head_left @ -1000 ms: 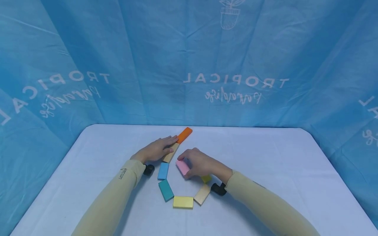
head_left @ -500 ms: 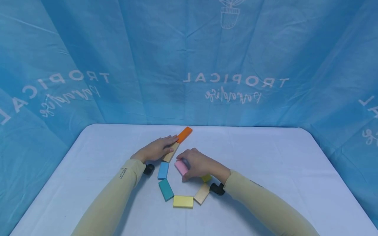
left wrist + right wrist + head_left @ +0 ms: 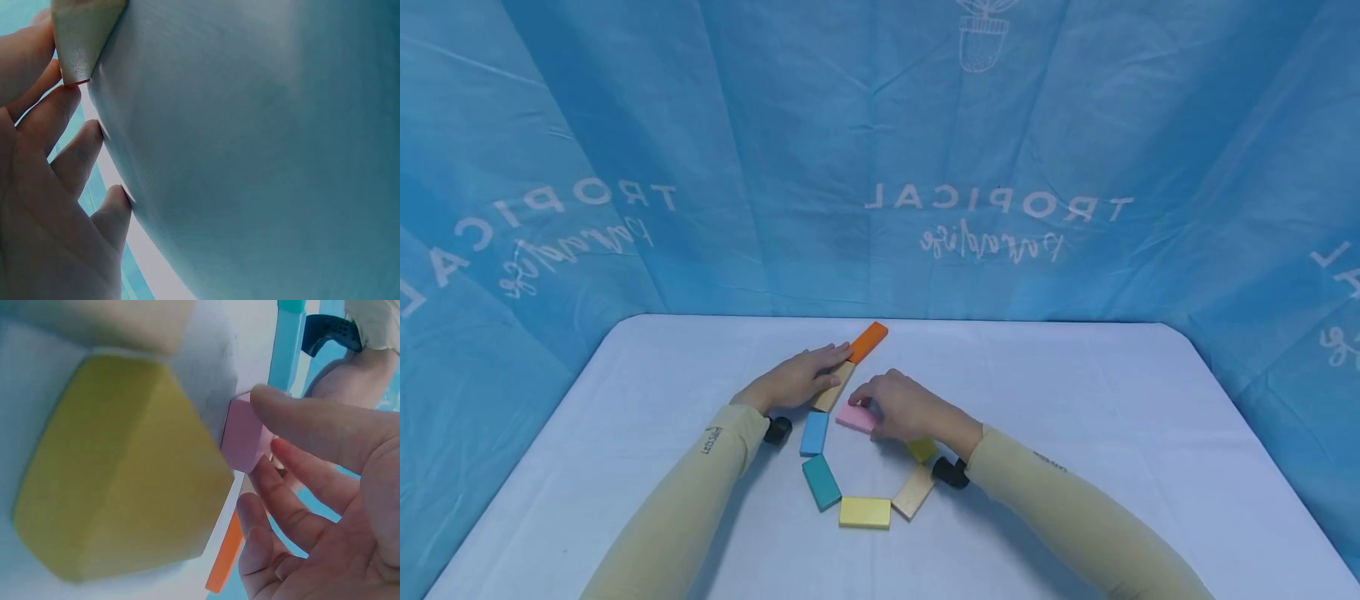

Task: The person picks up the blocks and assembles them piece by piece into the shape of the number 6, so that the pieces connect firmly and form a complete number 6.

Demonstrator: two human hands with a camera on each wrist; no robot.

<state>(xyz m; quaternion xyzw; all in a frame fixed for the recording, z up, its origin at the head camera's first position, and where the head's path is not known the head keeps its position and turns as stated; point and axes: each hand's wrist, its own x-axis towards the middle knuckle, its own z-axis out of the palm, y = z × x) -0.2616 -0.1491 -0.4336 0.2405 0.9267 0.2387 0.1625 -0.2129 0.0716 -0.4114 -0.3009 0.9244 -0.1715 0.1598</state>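
Note:
My left hand (image 3: 797, 379) rests with extended fingers on a plain wooden block (image 3: 838, 385), its fingertips by the end of an orange block (image 3: 868, 342). In the left wrist view that wooden block (image 3: 84, 44) sits against the thumb and a fingertip. My right hand (image 3: 910, 408) pinches a pink block (image 3: 856, 418) between thumb and fingers, to the right of a blue block (image 3: 814, 434). The right wrist view shows the pink block (image 3: 240, 437) under the thumb, with a large yellow block (image 3: 125, 469) close to the camera.
Curving round on the white table (image 3: 1075, 400) are a teal block (image 3: 822, 483), a yellow block (image 3: 865, 512), another wooden block (image 3: 913, 493) and a partly covered yellow-green block (image 3: 922, 451). A blue printed curtain (image 3: 820, 150) hangs behind the table.
The pink block has turned from a steep slant to lie nearer crosswise and has shifted slightly left, with the right hand pinching it. The left hand has stayed in place.

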